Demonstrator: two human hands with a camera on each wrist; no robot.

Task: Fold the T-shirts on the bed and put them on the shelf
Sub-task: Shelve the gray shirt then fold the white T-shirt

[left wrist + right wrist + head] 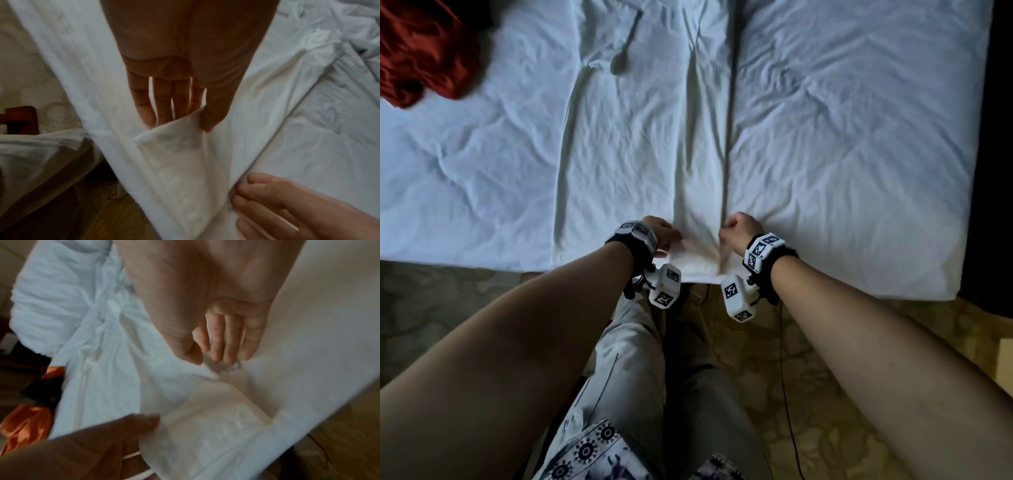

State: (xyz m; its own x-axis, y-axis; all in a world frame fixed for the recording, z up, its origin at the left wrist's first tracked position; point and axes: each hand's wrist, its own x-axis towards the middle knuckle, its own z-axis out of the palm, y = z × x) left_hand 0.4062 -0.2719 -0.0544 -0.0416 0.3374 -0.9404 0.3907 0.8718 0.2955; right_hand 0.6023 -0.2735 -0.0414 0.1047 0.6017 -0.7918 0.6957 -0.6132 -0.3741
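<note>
Both forearms reach to the near bed edge. Left hand (662, 233) pinches the near-left hem corner of the long white cotton T-shirt (640, 144), thumb on top, fingers under. Right hand (741, 230) is curled on the near-right corner. Shirt's long axis runs straight away from the fingers across the white-sheeted bed (859, 137); hands equally near. Crumpled red satin garment (424, 54) sits far left.

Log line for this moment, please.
step: folding white T-shirt | left hand: pinches hem corner | right hand: grips hem | red garment: waiting on bed
</note>
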